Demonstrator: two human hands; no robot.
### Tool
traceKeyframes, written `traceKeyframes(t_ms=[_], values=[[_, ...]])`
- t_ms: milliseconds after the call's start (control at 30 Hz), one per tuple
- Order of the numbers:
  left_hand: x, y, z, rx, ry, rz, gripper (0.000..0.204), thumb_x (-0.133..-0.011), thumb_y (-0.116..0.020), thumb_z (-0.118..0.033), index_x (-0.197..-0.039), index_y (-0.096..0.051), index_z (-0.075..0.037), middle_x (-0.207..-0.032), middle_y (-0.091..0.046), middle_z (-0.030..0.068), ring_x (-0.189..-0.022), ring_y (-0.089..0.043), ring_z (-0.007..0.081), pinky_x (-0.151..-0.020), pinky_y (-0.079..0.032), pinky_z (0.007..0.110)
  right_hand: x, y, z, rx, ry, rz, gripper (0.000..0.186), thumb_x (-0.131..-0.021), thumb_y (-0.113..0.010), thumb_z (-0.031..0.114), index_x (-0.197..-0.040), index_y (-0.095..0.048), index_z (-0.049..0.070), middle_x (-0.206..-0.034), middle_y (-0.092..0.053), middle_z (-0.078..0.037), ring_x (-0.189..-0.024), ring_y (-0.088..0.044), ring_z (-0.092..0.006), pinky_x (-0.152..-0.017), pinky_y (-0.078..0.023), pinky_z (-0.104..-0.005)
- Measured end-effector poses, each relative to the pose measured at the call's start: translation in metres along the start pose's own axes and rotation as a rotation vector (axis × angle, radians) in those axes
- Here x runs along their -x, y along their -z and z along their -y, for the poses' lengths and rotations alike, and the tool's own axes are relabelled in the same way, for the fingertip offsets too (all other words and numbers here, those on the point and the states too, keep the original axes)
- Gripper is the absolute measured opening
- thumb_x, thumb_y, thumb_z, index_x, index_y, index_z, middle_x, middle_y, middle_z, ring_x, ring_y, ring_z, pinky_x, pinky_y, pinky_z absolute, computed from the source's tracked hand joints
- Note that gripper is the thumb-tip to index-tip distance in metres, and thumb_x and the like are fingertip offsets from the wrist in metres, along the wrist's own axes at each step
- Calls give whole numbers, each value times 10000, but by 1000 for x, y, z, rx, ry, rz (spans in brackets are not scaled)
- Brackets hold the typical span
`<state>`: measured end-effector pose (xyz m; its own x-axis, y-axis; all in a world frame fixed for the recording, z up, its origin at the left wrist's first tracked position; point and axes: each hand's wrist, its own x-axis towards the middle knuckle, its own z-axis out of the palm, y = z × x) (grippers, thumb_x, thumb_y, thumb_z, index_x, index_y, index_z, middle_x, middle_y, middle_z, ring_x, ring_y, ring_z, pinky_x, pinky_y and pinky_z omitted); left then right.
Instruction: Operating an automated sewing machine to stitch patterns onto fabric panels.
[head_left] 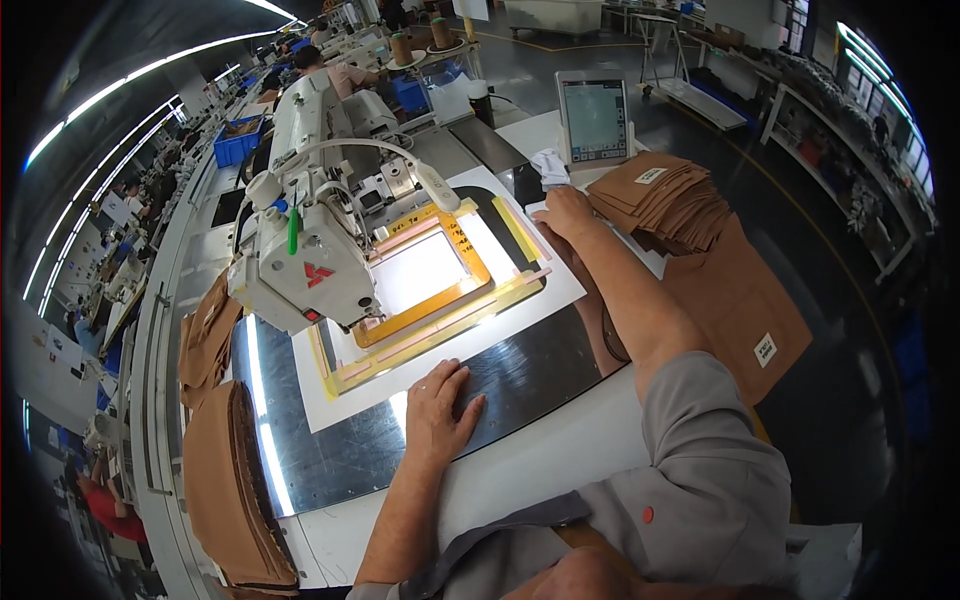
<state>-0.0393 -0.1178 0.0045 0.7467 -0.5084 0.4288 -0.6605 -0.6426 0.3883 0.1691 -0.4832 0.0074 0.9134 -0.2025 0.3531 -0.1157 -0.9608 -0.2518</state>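
My left hand rests palm down on the shiny metal plate, fingers loosely bent and thumb apart, holding nothing. My right hand is stretched forward to the right edge of the white sheet, below the tablet-like control screen. Its fingertips are mostly hidden, and I cannot make out anything in them. Between and ahead of my hands, an orange frame edged with yellow and pink strips lies on the white sheet. Over its left side stands the head of a large white sewing machine.
Brown fabric pieces are piled at the right, with a larger brown piece hanging there. Another brown stack lies at the near left. A crumpled white cloth sits by the screen. Farther off are a blue bin and other people.
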Motion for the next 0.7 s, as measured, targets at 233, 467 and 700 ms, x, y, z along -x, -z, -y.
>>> traceKeyframes(t_ms=[233,467,700], values=[[-7,-8,-4,31,-55,-44,433,-795,-789,-225,-1168,-673,-40,-1273,-647,151,-1160,-623,347,-977,-463,438,-5,17,-24,-120,-111,83,319,-791,-804,334,-812,-774,17,-892,-750,-184,-850,-726,-355,-803,-570,-437],[-6,-6,-4,21,-63,-53,432,-788,-798,-223,-1162,-673,-44,-1262,-652,149,-1149,-629,346,-966,-471,435,1,3,-27,-44,-68,-148,310,-819,-775,326,-830,-771,17,-911,-750,-178,-856,-723,-358,-780,-573,-423],[-8,-8,-5,32,-62,-50,424,-787,-799,-221,-1153,-677,-45,-1245,-660,151,-1134,-637,348,-948,-482,441,-17,-16,-46,-47,-142,-134,182,-799,-709,196,-797,-765,23,-881,-725,-232,-844,-717,-391,-787,-572,-456]])
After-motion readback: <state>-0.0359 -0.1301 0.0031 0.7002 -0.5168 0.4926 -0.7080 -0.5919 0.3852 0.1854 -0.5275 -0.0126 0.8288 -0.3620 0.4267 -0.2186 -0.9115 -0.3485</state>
